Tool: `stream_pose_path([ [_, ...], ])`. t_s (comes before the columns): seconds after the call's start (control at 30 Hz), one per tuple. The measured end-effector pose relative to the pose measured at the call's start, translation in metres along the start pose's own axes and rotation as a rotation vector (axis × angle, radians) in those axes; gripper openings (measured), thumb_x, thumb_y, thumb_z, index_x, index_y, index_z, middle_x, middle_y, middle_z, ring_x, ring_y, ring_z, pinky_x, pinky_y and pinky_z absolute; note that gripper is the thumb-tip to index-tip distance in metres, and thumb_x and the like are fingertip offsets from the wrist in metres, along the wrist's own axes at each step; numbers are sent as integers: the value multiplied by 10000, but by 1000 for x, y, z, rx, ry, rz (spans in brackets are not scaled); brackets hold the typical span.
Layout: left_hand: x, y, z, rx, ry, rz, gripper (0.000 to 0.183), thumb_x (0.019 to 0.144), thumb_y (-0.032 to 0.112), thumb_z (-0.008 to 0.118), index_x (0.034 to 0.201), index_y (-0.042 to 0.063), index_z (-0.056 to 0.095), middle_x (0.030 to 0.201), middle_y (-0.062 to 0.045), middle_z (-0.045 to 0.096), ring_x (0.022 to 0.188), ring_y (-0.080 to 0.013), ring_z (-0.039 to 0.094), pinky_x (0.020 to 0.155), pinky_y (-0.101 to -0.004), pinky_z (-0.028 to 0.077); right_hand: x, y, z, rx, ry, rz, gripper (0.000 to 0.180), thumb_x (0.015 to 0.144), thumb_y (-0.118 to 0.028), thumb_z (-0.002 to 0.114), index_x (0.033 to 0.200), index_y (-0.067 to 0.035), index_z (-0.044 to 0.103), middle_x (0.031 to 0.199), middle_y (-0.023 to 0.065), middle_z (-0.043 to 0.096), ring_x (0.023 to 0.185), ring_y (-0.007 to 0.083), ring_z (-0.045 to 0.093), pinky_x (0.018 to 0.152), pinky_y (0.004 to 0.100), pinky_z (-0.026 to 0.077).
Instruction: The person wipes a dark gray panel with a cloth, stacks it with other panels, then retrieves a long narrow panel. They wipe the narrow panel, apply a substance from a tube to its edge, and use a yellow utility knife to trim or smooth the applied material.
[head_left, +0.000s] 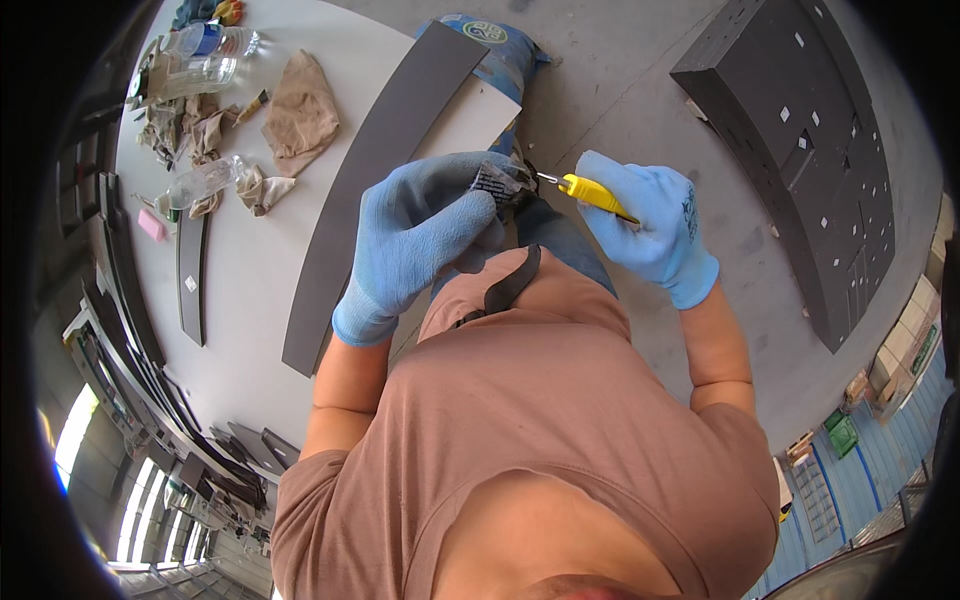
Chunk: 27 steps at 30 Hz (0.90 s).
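Note:
Blue work gloves cover both hands. Between the thumb and fingers of my left hand (420, 225) is a small clear plastic packet (496, 182) that bears dark print. My right hand (643, 217) grips a yellow-handled craft knife (594, 196). Its metal tip points left, close to the packet; whether the two touch I cannot tell. Below and left of my left hand, a long dark grey panel (375, 161) lies along the edge of the white table (247, 300).
On the table's far left lie plastic bottles (199, 184), brown rags (300, 112), a pink sponge (151, 224) and a narrow dark strip (193, 277). A large black panel stack (795, 150) stands to the right. A blue sack (495, 56) is beyond the table corner.

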<state>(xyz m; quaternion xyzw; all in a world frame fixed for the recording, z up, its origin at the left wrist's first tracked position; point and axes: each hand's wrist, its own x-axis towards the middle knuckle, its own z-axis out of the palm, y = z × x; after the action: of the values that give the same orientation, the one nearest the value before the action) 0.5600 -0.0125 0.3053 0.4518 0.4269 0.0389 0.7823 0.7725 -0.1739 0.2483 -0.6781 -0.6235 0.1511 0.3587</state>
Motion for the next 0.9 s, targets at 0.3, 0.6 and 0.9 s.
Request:
stream_pose_path([
  [0.3,0,-8,4,47,-52,144,313,980,35,676,1281,-48,695,1035,-84,751,772,-87,685,656,-217,578,8,-8,-10,-48,-53,-25,308,861,-168,737,1154,-77,708,670,83,617,545,272,623,512,369,475],
  [0.6,-4,-4,12,73,49,86,297,960,30,677,1241,-59,711,1032,-84,754,756,-85,673,670,-228,574,0,-3,-3,17,-85,36,321,838,-104,799,1144,-36,730,777,129,692,638,307,669,587,369,512],
  [0.9,-6,-2,13,-22,23,83,233,974,28,654,1184,-57,703,931,-86,743,740,-90,677,638,-218,557,-7,0,3,22,129,233,325,885,-120,766,1187,-9,723,828,157,713,691,347,686,639,393,544],
])
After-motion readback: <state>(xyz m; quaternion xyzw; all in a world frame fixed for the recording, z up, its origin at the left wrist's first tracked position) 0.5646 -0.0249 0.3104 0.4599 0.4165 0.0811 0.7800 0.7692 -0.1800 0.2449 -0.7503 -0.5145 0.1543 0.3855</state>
